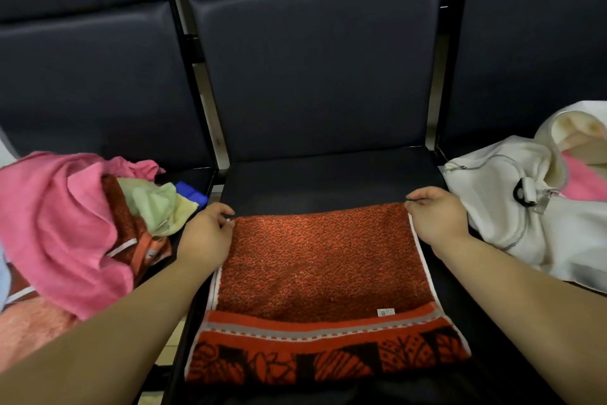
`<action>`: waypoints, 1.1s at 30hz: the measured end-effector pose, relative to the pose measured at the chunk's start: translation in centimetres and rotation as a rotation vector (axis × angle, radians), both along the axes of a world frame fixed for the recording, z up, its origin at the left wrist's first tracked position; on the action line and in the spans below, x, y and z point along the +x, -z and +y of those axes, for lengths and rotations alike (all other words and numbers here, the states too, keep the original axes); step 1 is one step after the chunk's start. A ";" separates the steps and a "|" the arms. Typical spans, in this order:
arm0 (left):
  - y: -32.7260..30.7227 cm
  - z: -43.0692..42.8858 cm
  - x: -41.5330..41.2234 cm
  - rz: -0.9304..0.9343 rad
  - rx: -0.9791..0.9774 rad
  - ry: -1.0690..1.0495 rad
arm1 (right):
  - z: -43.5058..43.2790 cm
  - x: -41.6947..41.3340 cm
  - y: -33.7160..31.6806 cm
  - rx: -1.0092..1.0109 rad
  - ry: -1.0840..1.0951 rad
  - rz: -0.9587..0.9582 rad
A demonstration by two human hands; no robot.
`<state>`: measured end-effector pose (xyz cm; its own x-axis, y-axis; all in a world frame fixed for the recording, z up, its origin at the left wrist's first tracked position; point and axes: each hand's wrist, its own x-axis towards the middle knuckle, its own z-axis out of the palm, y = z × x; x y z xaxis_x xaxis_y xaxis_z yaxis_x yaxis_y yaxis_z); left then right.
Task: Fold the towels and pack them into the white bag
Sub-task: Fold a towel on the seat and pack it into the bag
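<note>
1. Found red-orange terry towel with black-patterned border (323,260) lying on middle dark padded seat (328,181).
2. Pinched far left corner with left hand (207,233).
3. Pinched far right corner with right hand (437,217), hands well apart.
4. Found white zippered fabric bag (492,194) open on right seat.
5. Found crumpled pink towel heap (59,214) on left seat.

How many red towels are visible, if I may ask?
2. One red towel lies on the middle seat, held by the left hand and right hand; a second red towel sits under the pink towel, left. More may be hidden.
</note>
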<state>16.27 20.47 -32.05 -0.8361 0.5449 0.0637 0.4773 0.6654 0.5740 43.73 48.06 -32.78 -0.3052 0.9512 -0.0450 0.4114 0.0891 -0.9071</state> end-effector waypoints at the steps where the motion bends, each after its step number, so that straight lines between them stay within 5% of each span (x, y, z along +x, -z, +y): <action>1: 0.0 0.0 0.1 0.013 -0.006 0.010 | -0.1 0.1 0.0 0.027 -0.036 -0.035; 5: -0.3 -0.2 0.3 0.082 -0.041 0.052 | -0.1 0.8 0.1 0.334 -0.191 -0.278; 9: -0.6 -0.9 0.5 0.136 -0.172 0.114 | -0.6 1.2 -0.4 0.406 -0.300 -0.474; 14: -2.2 -2.6 2.6 0.234 -0.235 0.192 | -2.4 2.9 -2.1 0.433 -0.454 -0.409; 19: -3.5 -5.9 6.5 -0.232 -0.187 0.509 | -5.0 6.7 -4.0 0.242 -0.870 -0.559; 21: -4.0 -7.2 7.5 -0.261 -0.291 0.596 | -5.9 8.0 -4.3 0.209 -0.967 -0.659; 26: -4.8 -9.4 8.4 -0.185 -0.459 0.605 | -7.5 9.6 -3.9 0.288 -0.999 -0.796; 33: -5.1 -10.9 8.3 -0.215 -0.328 0.486 | -8.9 10.0 -3.7 0.215 -0.938 -0.733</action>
